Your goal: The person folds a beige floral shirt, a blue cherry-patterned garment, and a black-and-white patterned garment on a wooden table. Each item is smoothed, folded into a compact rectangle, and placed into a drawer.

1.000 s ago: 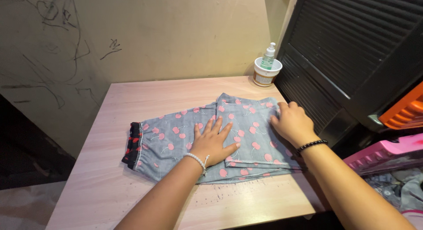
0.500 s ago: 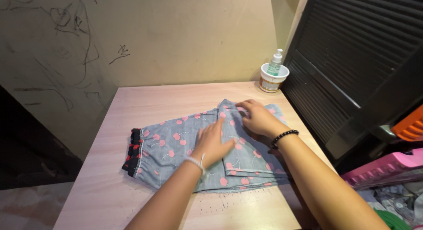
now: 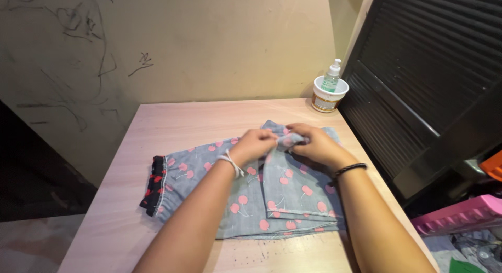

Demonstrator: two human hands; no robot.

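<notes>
A grey garment (image 3: pixel 285 192) with pink cherry prints lies flat on a pale wooden table (image 3: pixel 172 126). Its dark waistband (image 3: pixel 155 185) with red dots points left. My left hand (image 3: pixel 254 145) and my right hand (image 3: pixel 314 144) meet near the garment's far edge. Both pinch a small fold of the grey cloth (image 3: pixel 286 141) between their fingertips. A white bracelet circles my left wrist and a black beaded one my right wrist. A folded panel of the cloth lies below my right hand.
A white tub (image 3: pixel 328 95) with a small clear pump bottle (image 3: pixel 331 76) in it stands at the table's far right corner. A dark slatted shutter (image 3: pixel 418 69) rises along the right. A pink crate (image 3: pixel 460 215) sits lower right. A scribbled beige wall is behind.
Both hands were pressed flat on the garment a second ago. They have moved together toward the far edge and closed on a fold of cloth.
</notes>
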